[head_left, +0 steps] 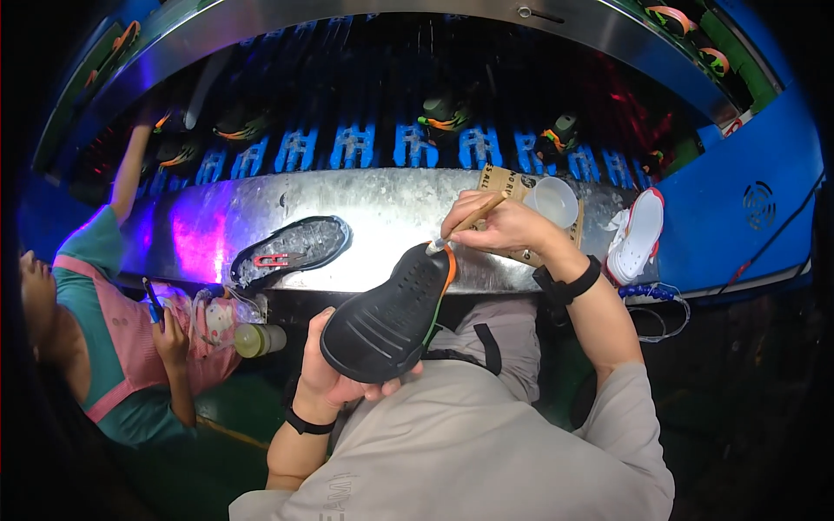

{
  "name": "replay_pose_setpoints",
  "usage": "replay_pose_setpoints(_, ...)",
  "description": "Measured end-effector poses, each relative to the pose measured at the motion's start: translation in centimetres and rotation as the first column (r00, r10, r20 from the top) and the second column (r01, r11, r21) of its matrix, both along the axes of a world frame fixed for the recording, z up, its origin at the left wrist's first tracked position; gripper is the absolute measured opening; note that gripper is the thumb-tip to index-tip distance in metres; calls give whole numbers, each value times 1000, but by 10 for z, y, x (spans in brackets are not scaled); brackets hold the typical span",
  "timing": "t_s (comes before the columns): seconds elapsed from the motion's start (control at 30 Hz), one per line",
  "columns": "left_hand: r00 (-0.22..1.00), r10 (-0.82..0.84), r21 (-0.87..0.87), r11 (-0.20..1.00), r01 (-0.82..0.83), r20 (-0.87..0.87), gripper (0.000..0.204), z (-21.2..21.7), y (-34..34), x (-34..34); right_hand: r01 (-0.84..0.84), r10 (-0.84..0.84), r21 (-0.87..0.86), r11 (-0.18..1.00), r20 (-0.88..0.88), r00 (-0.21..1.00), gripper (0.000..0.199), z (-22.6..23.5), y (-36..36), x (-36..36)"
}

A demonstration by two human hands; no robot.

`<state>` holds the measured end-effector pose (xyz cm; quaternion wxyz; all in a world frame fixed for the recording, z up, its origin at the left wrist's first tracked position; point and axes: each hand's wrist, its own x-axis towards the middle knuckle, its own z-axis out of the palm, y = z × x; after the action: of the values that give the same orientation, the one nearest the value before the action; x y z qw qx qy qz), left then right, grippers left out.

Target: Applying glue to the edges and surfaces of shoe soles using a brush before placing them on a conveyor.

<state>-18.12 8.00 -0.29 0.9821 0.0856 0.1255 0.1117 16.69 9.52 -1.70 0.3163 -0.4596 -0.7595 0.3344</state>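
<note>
My left hand [320,369] cradles a black shoe [378,326] from its near end, just in front of my body. The shoe's dark underside, with small holes and ridges, faces up, and orange and green show along its right edge. In my right hand [502,224] is a brush [473,215] with a wooden handle, gripped between thumb and fingers. Its pale tip rests on the shoe's far end. To the left on the metal bench [382,204] lies a black shoe sole [300,247] with a grey inner side and a red piece in it.
A translucent cup [552,201] stands on brown cardboard [497,178] beyond my right hand. A white-and-red shoe [639,239] sits at the bench's right end. Behind the bench, blue racks [352,146] hold several dark shoes. A co-worker [109,313] is at left, one arm stretched toward the racks.
</note>
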Motion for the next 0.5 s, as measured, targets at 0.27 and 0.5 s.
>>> replay_pose_setpoints(0.27, 999, 15, -65, 998, -13, 30, 89, -5, -3, -1, 54, -54, -35, 998, 4, 999, 17, -9, 9, 2)
replay_pose_setpoints(0.5, 994, 76, -12, 997, -77, -79, 85, 7, -16, 10, 318, -333, -197, 927, -49, 942, 20, -12, -27, 0)
